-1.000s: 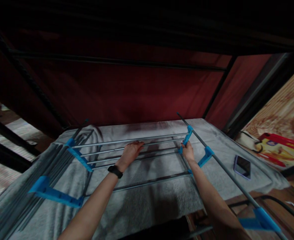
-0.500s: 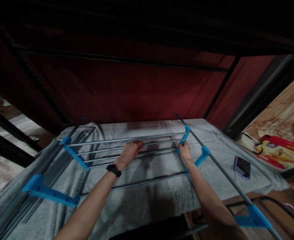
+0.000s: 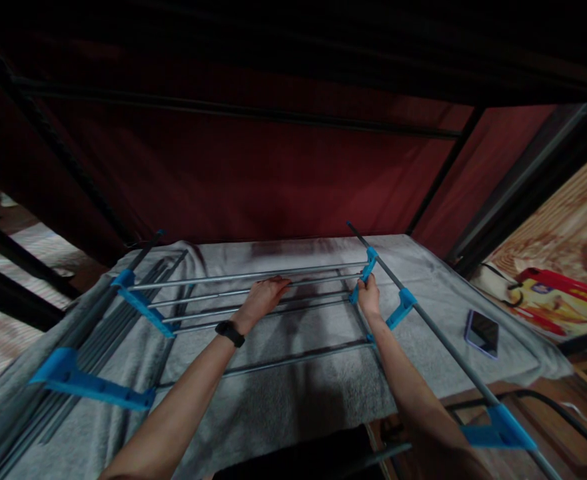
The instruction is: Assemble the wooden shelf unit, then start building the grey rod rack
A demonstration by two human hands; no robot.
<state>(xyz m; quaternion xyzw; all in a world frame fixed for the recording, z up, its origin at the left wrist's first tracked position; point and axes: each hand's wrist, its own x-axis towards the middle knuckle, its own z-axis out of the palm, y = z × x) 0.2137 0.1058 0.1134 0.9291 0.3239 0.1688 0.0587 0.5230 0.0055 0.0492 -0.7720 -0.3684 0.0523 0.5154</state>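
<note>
A rack frame of grey metal rods and blue plastic brackets lies across a grey blanket [image 3: 283, 407]. My left hand [image 3: 266, 295], with a black watch [image 3: 230, 333] on its wrist, is closed over a metal rod [image 3: 198, 298] near the middle of the frame. My right hand [image 3: 369, 297] is closed around the blue bracket [image 3: 369, 262] at the rods' right end. Its fingertips are partly hidden behind the bracket. Another blue bracket [image 3: 146, 307] bears the left ends of these rods. Nearer me, a larger blue bracket [image 3: 93, 387] sits on the left side pole.
Several loose grey rods [image 3: 118, 327] lie on the blanket at the left. A phone [image 3: 482, 333] rests at the right, near a red and yellow package [image 3: 563, 300]. Dark bed-frame bars and a red curtain [image 3: 273, 180] stand behind and around.
The view has shifted slightly, so the rack appears a little further left and higher. Both hands keep nearly the same places on the rack.
</note>
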